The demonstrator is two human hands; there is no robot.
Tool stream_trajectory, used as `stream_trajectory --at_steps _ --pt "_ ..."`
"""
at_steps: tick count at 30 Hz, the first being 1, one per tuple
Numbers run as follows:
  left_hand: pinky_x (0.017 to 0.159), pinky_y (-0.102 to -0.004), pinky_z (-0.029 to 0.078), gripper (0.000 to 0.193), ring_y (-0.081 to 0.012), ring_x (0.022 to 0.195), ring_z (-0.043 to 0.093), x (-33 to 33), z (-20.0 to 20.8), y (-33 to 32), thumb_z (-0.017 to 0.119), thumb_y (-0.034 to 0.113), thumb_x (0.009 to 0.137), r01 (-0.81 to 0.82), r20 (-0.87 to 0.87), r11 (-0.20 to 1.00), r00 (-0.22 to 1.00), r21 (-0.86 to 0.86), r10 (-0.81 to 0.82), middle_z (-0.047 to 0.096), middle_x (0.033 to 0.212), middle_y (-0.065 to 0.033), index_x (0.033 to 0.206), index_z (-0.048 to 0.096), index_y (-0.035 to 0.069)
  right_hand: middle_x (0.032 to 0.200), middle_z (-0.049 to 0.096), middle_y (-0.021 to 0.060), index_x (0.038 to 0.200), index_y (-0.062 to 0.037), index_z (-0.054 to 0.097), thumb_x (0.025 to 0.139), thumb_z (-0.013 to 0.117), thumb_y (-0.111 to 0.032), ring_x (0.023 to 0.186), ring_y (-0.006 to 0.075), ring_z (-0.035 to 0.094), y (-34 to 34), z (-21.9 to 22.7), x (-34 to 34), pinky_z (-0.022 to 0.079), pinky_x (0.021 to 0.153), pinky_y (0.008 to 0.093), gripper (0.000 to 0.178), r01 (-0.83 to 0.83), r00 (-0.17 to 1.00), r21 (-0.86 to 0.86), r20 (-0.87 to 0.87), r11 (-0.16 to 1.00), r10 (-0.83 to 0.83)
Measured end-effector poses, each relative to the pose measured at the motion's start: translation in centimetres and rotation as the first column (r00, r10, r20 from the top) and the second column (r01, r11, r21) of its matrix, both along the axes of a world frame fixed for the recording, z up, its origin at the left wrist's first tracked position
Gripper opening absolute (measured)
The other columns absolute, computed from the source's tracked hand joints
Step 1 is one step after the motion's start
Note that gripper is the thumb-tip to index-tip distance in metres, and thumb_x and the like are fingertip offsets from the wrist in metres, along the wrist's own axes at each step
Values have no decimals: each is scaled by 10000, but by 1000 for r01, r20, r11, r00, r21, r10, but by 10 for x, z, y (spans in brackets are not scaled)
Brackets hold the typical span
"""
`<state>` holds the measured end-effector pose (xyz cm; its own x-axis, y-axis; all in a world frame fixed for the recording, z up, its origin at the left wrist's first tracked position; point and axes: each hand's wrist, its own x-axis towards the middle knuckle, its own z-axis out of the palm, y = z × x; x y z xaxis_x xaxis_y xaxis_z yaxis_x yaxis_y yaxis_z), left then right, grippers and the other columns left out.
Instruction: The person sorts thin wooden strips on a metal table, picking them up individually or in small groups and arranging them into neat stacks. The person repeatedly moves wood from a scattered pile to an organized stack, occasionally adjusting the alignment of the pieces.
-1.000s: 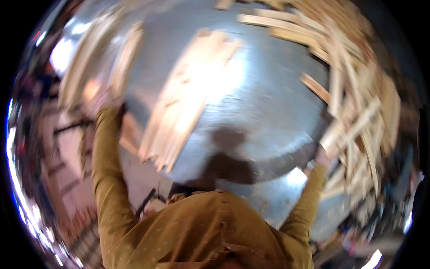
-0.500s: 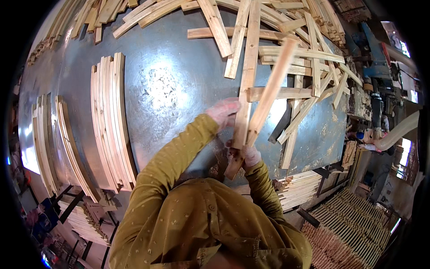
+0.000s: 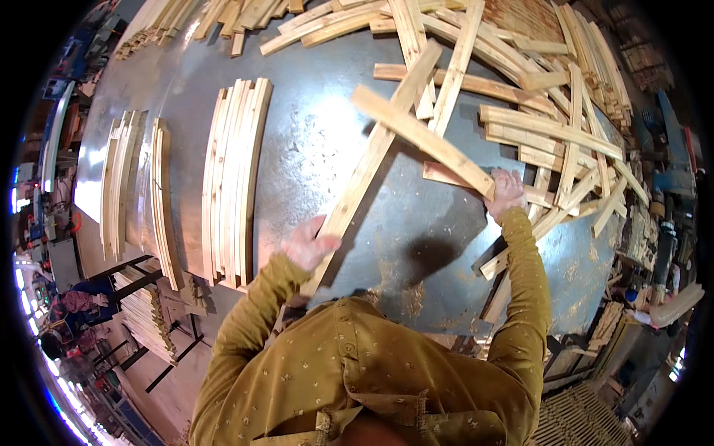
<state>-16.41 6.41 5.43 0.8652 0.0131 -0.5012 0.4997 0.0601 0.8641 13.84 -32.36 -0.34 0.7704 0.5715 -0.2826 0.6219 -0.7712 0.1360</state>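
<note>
My left hand [image 3: 306, 245] grips a long pale wooden slat [image 3: 358, 182] near its lower end. That slat slants up and away to the right over the metal tabletop [image 3: 297, 163]. In my right hand [image 3: 507, 192] is the near end of a shorter slat [image 3: 425, 138], held out to the right. Its far end crosses over the long slat. Beneath my right hand, another slat [image 3: 444, 174] shows in part. Both hands are closed round the wood, with some fingers hidden.
A neat row of slats [image 3: 236, 182] lies to the left, with two smaller groups, one of them a narrow bundle [image 3: 162, 201], further left. A jumbled pile of slats [image 3: 554, 134] covers the right and far right. More stacked slats [image 3: 145, 312] rest on a rack below the table's left edge.
My hands have moved apart, the left toward the left and the right outward. The two slats, earlier close together, now cross. The view has also shifted.
</note>
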Motion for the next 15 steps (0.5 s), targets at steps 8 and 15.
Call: stream_trajectory --at_steps 8,15 --pt "941 -337 473 526 -228 1081 612 -90 -21 20 712 239 888 -261 -100 928 950 266 296 660 1190 -123 1355 547 62 1134 639 113 1229 -112 581 804 793 -319 1054 270 626 42 112 6 539 898 416 518 202 943 621 85 757 -322" --pt "848 -555 491 785 -429 1034 605 -102 -69 80 690 288 834 -289 255 48 901 956 350 522 1339 -224 1492 315 79 1179 603 147 1326 -34 493 873 715 -199 1064 182 602 124 235 33 551 840 324 530 595 471 797 -450 103 758"
